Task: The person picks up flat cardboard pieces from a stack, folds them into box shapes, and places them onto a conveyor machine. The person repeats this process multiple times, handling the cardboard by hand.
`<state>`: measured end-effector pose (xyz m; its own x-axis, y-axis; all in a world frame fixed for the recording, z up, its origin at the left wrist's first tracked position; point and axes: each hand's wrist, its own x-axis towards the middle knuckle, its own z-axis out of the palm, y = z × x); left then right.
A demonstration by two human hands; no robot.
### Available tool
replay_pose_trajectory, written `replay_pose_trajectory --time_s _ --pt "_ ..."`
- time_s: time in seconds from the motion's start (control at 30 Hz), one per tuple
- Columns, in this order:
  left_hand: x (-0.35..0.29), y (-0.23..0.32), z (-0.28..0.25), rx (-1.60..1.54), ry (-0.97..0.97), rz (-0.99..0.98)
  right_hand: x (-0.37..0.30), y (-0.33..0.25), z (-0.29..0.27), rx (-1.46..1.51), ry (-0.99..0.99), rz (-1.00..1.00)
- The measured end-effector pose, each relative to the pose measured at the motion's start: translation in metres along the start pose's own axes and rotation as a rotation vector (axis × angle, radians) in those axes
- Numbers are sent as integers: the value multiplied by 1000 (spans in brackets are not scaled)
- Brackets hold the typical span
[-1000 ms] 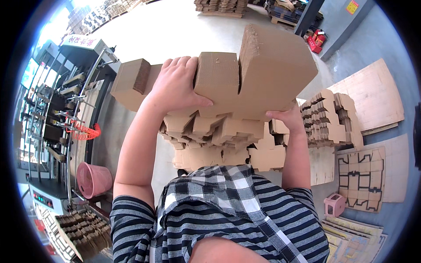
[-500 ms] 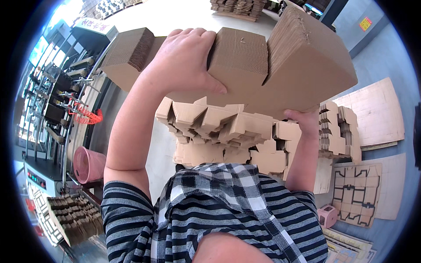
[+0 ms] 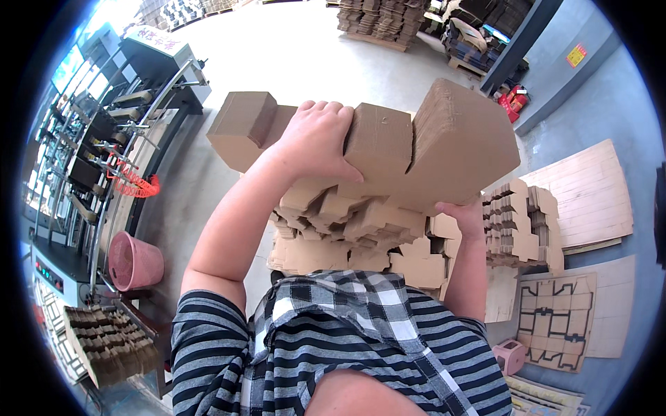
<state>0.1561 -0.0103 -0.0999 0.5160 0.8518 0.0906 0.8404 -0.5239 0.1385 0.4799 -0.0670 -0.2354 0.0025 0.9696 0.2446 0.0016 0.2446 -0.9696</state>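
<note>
The left hand (image 3: 316,142) is clamping a thick, notched brown corrugated-cardboard bundle (image 3: 461,156), the right hand (image 3: 466,215) gripping its near edge; it's screening the far side of a jagged tan cardboard pile (image 3: 381,223).

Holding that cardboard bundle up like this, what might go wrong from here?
The die-cut cardboard bundle shows no strap, so sheets might slide apart between the left hand, hooked into its upper notch, and the right hand, near its lower right, fingers hidden. Its lower edge overlaps the uneven cardboard piles in view, so it could knock their jutting edges if lowered.
</note>
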Motion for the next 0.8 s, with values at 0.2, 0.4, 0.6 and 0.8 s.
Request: replay_pose_trajectory --time_s 0.2,0.4,0.6,0.8 --pt "-1 -3 7 21 3 20 1 -20 -13 -161 -59 23" --pt "-3 2 20 77 101 25 6 -58 7 -185 27 131" --pt "-2 3 20 46 114 15 10 -52 3 -248 -8 33" --pt "-3 1 21 22 133 31 18 -80 -40 -479 -183 149"
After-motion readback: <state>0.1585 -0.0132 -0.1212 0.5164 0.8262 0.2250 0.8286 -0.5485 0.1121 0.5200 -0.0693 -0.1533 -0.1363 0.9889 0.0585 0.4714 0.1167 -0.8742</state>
